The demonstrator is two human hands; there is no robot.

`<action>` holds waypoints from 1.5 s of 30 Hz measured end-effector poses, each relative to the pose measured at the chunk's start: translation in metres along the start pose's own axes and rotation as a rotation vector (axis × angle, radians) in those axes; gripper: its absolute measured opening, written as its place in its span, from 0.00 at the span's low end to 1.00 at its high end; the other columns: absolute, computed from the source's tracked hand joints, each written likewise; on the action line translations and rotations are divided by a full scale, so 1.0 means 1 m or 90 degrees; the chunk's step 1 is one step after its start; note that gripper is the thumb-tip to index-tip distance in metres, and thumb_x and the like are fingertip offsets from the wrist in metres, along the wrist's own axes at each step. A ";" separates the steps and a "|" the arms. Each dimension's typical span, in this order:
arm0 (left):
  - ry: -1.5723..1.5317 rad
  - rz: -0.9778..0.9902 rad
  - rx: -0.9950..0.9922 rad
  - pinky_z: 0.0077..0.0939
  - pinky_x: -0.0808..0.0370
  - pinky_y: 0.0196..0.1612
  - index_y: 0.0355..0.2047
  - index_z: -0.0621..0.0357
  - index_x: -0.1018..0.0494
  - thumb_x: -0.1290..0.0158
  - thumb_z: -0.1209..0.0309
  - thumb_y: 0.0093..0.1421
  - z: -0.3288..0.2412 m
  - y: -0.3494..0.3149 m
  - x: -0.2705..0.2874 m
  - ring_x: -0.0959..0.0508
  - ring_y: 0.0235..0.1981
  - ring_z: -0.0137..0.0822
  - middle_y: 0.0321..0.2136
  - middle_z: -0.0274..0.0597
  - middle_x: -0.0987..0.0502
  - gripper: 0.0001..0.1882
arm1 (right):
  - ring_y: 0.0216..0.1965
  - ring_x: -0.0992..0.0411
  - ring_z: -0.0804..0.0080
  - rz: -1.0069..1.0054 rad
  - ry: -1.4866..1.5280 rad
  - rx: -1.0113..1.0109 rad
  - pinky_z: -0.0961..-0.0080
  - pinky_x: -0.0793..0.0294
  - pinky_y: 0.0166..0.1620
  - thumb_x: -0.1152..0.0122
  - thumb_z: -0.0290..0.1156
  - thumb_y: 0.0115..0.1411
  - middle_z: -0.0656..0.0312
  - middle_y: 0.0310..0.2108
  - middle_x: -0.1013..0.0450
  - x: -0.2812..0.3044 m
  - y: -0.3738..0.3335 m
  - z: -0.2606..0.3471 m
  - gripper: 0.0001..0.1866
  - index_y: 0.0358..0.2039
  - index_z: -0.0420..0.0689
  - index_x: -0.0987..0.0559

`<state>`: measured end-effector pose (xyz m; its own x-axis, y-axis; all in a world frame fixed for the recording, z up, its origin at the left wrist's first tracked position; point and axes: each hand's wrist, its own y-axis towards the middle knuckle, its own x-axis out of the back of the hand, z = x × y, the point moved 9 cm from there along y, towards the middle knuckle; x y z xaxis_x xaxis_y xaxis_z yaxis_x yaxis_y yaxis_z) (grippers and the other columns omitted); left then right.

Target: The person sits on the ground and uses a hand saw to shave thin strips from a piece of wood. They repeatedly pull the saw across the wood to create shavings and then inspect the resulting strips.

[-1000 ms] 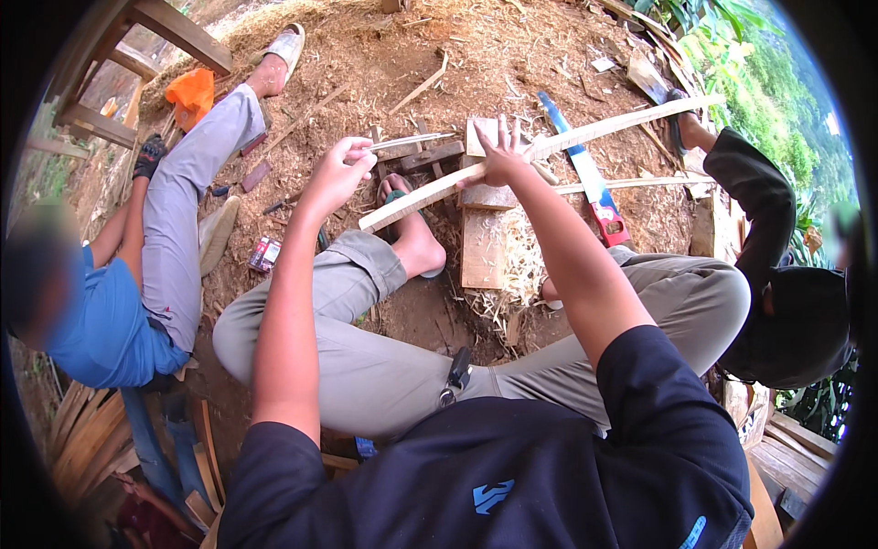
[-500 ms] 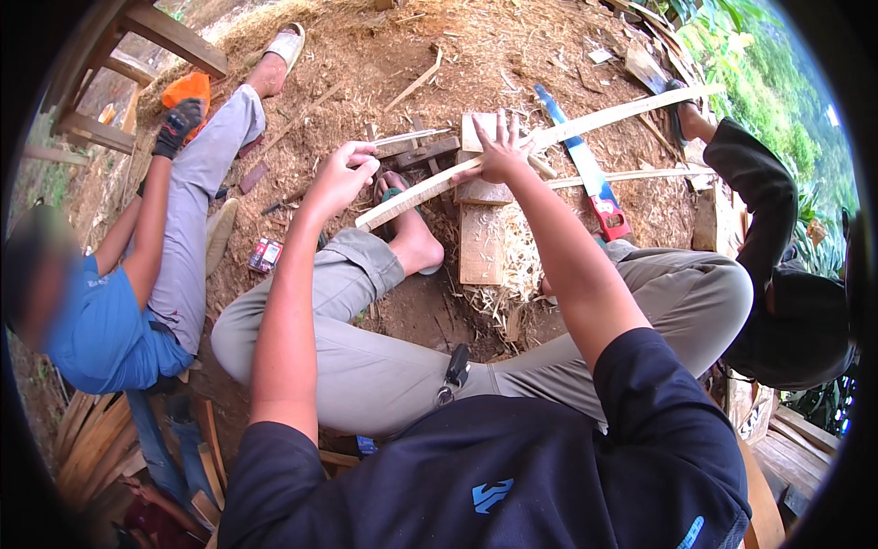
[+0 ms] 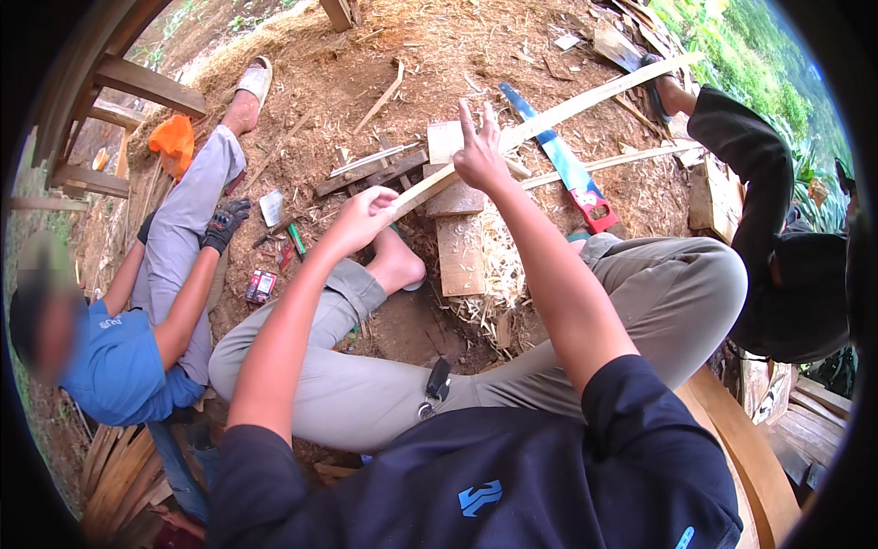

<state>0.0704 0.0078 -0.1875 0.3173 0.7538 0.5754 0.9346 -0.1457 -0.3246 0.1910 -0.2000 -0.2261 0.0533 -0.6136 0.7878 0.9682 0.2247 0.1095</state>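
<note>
A long, pale wooden strip slants from beside my left hand up to the far right. My left hand closes with its fingertips on the strip's near end. Farther along, my right hand lies over the strip above a wooden block. Two of its fingers stretch upward and the others curl down at the strip, partly hidden. Beneath the strip, a handsaw with a blue-and-silver blade and red handle lies on the ground. Short wood pieces lie beyond my left hand.
A co-worker in a blue shirt sits at left, a gloved hand near the knee. An orange bag, a green-handled tool and a small box lie nearby. Another person's dark sleeve is at right. Shavings cover the ground.
My left hand has come down onto the strip's near end. My right hand has gone from spread fingers to two raised ones. The co-worker's gloved hand has left the orange bag.
</note>
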 end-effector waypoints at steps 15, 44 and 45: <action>0.323 -0.124 -0.050 0.46 0.43 0.65 0.67 0.31 0.40 0.44 0.68 0.57 -0.093 0.121 -0.140 0.35 0.63 0.46 0.61 0.45 0.34 0.37 | 0.72 0.63 0.30 -0.102 0.326 0.043 0.50 0.47 0.69 0.51 0.10 0.51 0.32 0.70 0.63 0.061 0.001 -0.055 0.54 0.74 0.50 0.64; 0.365 -0.116 -0.158 0.45 0.34 0.64 0.68 0.34 0.40 0.48 0.74 0.57 -0.082 0.119 -0.134 0.31 0.62 0.57 0.65 0.59 0.37 0.38 | 0.58 0.34 0.45 -0.157 0.455 -0.020 0.62 0.27 0.58 0.54 0.08 0.56 0.38 0.67 0.54 0.045 -0.018 -0.060 0.49 0.74 0.51 0.59; 0.365 -0.100 -0.142 0.45 0.36 0.65 0.69 0.33 0.42 0.48 0.74 0.57 -0.080 0.119 -0.135 0.33 0.64 0.54 0.66 0.58 0.38 0.39 | 0.58 0.34 0.46 -0.178 0.450 -0.013 0.63 0.27 0.58 0.54 0.08 0.55 0.38 0.66 0.52 0.048 -0.018 -0.060 0.49 0.74 0.50 0.57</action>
<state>0.1516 -0.1621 -0.2440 0.1517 0.3228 0.9342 0.9685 -0.2375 -0.0752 0.1911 -0.2791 -0.2269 -0.0575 -0.9861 0.1560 0.9727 -0.0201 0.2311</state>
